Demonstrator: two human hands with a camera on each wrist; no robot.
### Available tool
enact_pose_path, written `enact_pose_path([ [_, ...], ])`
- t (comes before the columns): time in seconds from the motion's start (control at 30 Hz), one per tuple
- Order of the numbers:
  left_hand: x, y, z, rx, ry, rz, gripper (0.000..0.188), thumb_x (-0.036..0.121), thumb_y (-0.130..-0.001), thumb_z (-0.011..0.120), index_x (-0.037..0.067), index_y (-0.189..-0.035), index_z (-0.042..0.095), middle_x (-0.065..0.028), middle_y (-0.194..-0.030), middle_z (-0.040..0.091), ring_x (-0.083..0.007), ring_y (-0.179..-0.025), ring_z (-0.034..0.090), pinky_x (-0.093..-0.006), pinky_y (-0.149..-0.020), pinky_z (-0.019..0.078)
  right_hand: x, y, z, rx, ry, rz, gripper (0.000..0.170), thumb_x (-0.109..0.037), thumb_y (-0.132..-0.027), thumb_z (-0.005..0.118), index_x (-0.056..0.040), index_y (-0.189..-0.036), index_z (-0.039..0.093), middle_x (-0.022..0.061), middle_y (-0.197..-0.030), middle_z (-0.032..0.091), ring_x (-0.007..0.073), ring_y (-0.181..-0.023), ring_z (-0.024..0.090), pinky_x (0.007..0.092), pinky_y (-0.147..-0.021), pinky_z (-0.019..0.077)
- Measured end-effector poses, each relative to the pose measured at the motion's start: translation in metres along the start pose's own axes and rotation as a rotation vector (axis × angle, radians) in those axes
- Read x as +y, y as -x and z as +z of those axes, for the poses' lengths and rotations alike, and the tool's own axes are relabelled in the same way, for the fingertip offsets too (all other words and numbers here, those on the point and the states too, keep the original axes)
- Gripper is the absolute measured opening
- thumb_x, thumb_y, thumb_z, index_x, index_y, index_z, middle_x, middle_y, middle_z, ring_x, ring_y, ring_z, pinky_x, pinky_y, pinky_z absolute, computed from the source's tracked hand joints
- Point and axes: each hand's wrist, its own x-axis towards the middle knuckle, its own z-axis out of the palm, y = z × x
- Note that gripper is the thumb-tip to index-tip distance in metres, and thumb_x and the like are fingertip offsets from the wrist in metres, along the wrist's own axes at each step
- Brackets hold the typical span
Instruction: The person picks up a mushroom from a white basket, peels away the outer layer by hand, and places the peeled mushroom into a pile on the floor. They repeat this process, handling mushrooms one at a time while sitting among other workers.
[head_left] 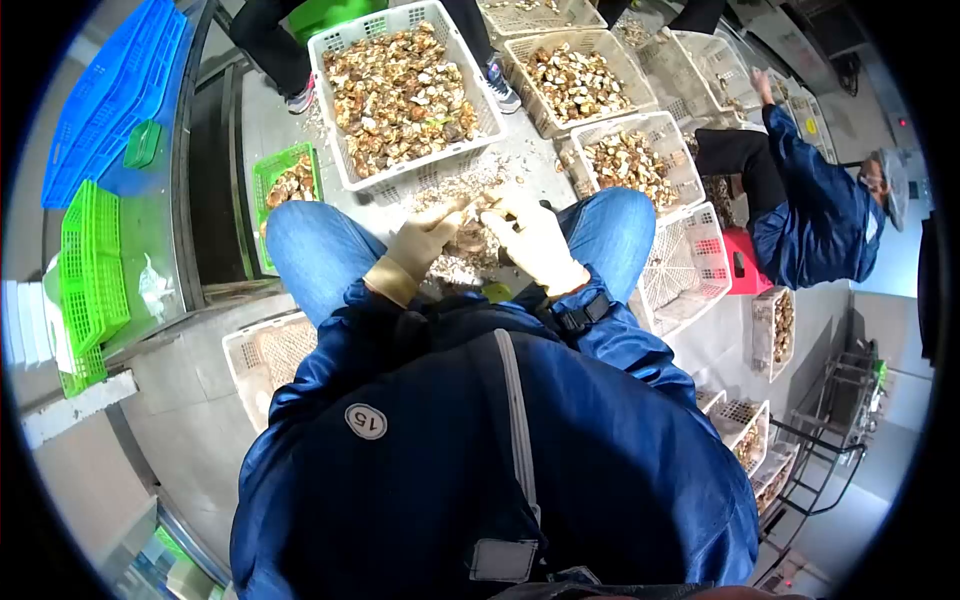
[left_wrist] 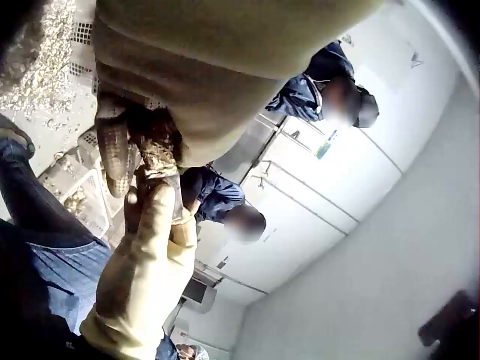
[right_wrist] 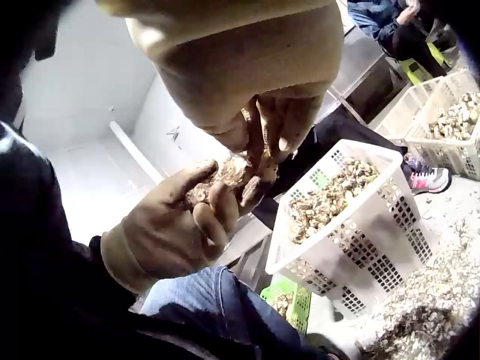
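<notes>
Both hands wear pale, stained gloves and meet above the lap. My left hand (head_left: 418, 250) holds a brown, whitish mushroom (right_wrist: 231, 174) with curled fingers; its surface is rough and dirty. My right hand (head_left: 538, 245) comes in from the other side, its fingertips right at the mushroom. In the left wrist view, the right hand (left_wrist: 146, 262) pinches a flat, greyish, blade-like piece (left_wrist: 177, 193) close to the mushroom (left_wrist: 156, 142). Gloved fingers hide most of that piece, and I cannot tell its exact kind.
A large white basket (head_left: 345, 165) of mushrooms stands ahead, with more white baskets (head_left: 660, 125) to the right. A small green basket (head_left: 262, 190) is at the left. Pale trimmings (right_wrist: 431, 300) cover the floor between. Another person (head_left: 815, 220) in blue sits at the right.
</notes>
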Motion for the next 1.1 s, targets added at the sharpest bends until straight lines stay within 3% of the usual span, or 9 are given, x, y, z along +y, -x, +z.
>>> enact_pose_path([
  [0.17, 0.004, 0.004, -0.009, 0.013, 0.033, 0.0, 0.043, 0.019, -0.103, 0.053, -0.002, -0.141, 0.05, -0.0157, -0.118, 0.069, -0.0169, -0.091, 0.07, -0.0253, -0.078, 0.0562, -0.015, -0.012, -0.012, -0.154, 0.101, 0.124, 0.021, -0.022, -0.092, 0.064, -0.0014, -0.091, 0.065, 0.0153, -0.082, 0.064, 0.0285, -0.072, 0.062, 0.0375, -0.067, 0.0487],
  [0.27, 0.011, 0.004, -0.011, -0.002, -0.106, -0.031, 0.045, 0.022, -0.102, 0.055, -0.002, -0.141, 0.05, -0.0174, -0.119, 0.068, -0.0179, -0.089, 0.071, -0.0258, -0.077, 0.0565, -0.016, -0.014, -0.002, -0.065, 0.01, -0.098, 0.024, -0.024, -0.091, 0.065, -0.0009, -0.086, 0.065, 0.0145, -0.077, 0.062, 0.0254, -0.067, 0.057, 0.0364, -0.064, 0.0466],
  [0.37, -0.004, -0.002, -0.02, -0.025, -0.041, 0.003, 0.047, 0.025, -0.101, 0.058, 0.0, -0.14, 0.052, -0.0149, -0.112, 0.071, -0.0167, -0.086, 0.071, -0.0254, -0.074, 0.0562, -0.015, -0.022, -0.011, -0.146, 0.048, 0.175, 0.023, -0.024, -0.089, 0.067, -0.0005, -0.086, 0.064, 0.0143, -0.074, 0.061, 0.0236, -0.065, 0.056, 0.0358, -0.062, 0.0458],
  [0.5, 0.005, -0.007, -0.018, 0.076, -0.497, 0.001, 0.052, 0.028, -0.096, 0.065, -0.006, -0.134, 0.055, -0.0116, -0.104, 0.072, -0.0155, -0.08, 0.07, -0.0247, -0.069, 0.0545, -0.014, -0.026, -0.004, -0.132, 0.101, -0.161, 0.023, -0.023, -0.089, 0.066, -0.0006, -0.085, 0.065, 0.0136, -0.072, 0.06, 0.022, -0.064, 0.056, 0.0354, -0.061, 0.0449],
  [0.53, 0.007, -0.004, -0.018, 0.027, -0.433, 0.071, 0.047, 0.026, -0.097, 0.065, -0.006, -0.13, 0.058, -0.0118, -0.103, 0.072, -0.0156, -0.08, 0.07, -0.0244, -0.067, 0.0535, -0.02, -0.022, -0.009, -0.211, -0.002, 0.151, 0.023, -0.024, -0.089, 0.066, -0.001, -0.086, 0.066, 0.0142, -0.073, 0.061, 0.0227, -0.065, 0.057, 0.0355, -0.061, 0.0454],
  [0.67, 0.0, 0.0, -0.021, 0.009, -0.103, 0.016, 0.044, 0.026, -0.099, 0.061, -0.004, -0.132, 0.058, -0.0131, -0.105, 0.072, -0.0172, -0.084, 0.07, -0.0262, -0.071, 0.0563, -0.008, -0.026, -0.015, -0.257, 0.043, 0.15, 0.018, -0.02, -0.091, 0.069, -0.0028, -0.093, 0.069, 0.0029, -0.069, 0.058, 0.0089, -0.06, 0.051, 0.026, -0.057, 0.0425],
  [0.77, -0.003, -0.005, -0.019, -0.007, -0.03, -0.039, 0.047, 0.028, -0.101, 0.058, -0.002, -0.137, 0.053, -0.0151, -0.11, 0.07, -0.0189, -0.088, 0.071, -0.0283, -0.076, 0.0584, -0.02, -0.022, -0.009, -0.181, 0.005, 0.133, 0.023, -0.023, -0.088, 0.066, -0.0007, -0.087, 0.068, 0.0126, -0.069, 0.061, 0.0198, -0.066, 0.059, 0.0339, -0.061, 0.0458],
  [0.97, -0.004, -0.003, -0.02, -0.029, 0.071, -0.029, 0.046, 0.027, -0.105, 0.049, 0.002, -0.144, 0.047, -0.0165, -0.117, 0.069, -0.0173, -0.09, 0.07, -0.0255, -0.072, 0.0564, -0.014, -0.019, -0.006, -0.151, -0.015, 0.202, 0.021, -0.023, -0.088, 0.066, -0.0024, -0.09, 0.069, 0.0122, -0.07, 0.062, 0.0197, -0.065, 0.057, 0.033, -0.062, 0.0457],
  [1.1, 0.005, 0.003, -0.021, -0.037, 0.083, -0.112, 0.03, 0.008, -0.099, 0.057, -0.005, -0.126, 0.057, -0.0151, -0.116, 0.068, -0.0187, -0.096, 0.07, -0.0268, -0.079, 0.0588, -0.014, -0.022, -0.008, -0.129, -0.001, 0.155, 0.022, -0.024, -0.088, 0.067, -0.0021, -0.086, 0.067, 0.0126, -0.065, 0.058, 0.0227, -0.064, 0.056, 0.0354, -0.061, 0.0447],
])
